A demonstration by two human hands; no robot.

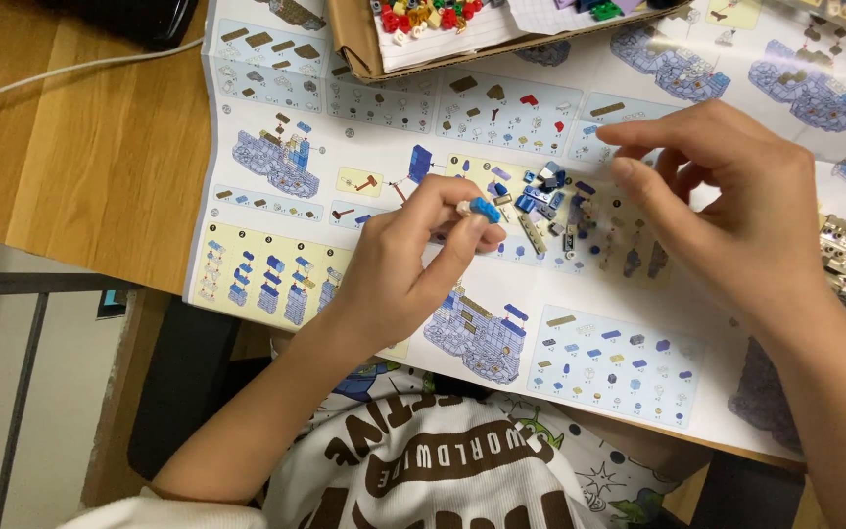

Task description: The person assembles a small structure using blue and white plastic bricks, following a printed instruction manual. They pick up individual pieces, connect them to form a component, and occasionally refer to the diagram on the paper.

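The left hand (pixel 413 255) pinches a small blue-and-white brick (pixel 480 209) in its grip; the right hand (pixel 736 196) hovers, fingers loosely spread and holding nothing, above the loose bricks (pixel 545 201) on the instruction sheet (pixel 364 127).

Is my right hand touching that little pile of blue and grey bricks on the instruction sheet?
Cannot tell. In the head view the right hand hovers by the brick pile, its fingers spread beside it, but no contact or gap shows plainly.

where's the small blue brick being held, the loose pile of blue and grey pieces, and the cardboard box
small blue brick (pixel 486 209), head view, on its blue top face at the left hand's fingertips
loose pile of pieces (pixel 544 196), head view, on the blue pieces in its middle
cardboard box (pixel 352 44), head view, on its brown left wall
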